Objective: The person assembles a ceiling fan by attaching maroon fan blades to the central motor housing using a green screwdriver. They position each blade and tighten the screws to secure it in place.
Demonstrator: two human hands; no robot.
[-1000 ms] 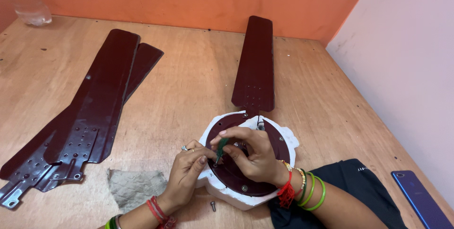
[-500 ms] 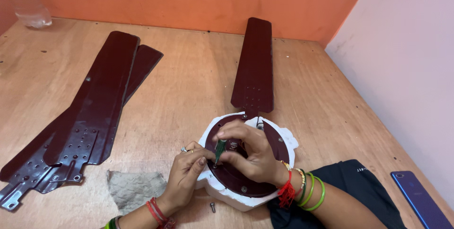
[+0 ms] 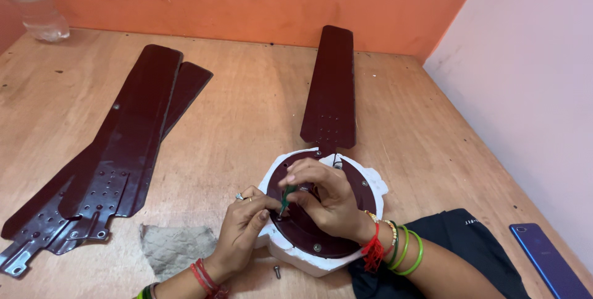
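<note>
The right hand [image 3: 327,197] pinches a slim, light green-handled screwdriver [image 3: 286,197] upright by its grip, while the left hand [image 3: 247,228], fingertips together, steadies its tip on the rigid, heavy maroon round metal fan motor [image 3: 333,237] near the plywood table's [image 3: 247,120] front edge.

The fan motor housing [image 3: 321,212] sits on a foam block [image 3: 309,261] at the lower centre of the frame, on the bench [image 3: 247,120]. One fan blade [image 3: 330,89] runs from the housing toward the top centre. A stack of loose fan blades [image 3: 105,163] lies at the left. A cloth scrap [image 3: 173,246] lies lower left of the housing, and a loose screw [image 3: 277,270] lies just before the block. A phone [image 3: 546,262] lies at the lower right, a plastic bottle [image 3: 37,8] at the upper left. Both hands rest on the housing: left hand [image 3: 244,228] at its left edge, right hand [image 3: 324,197] over its middle, a screwdriver [image 3: 286,197] between them.
</note>
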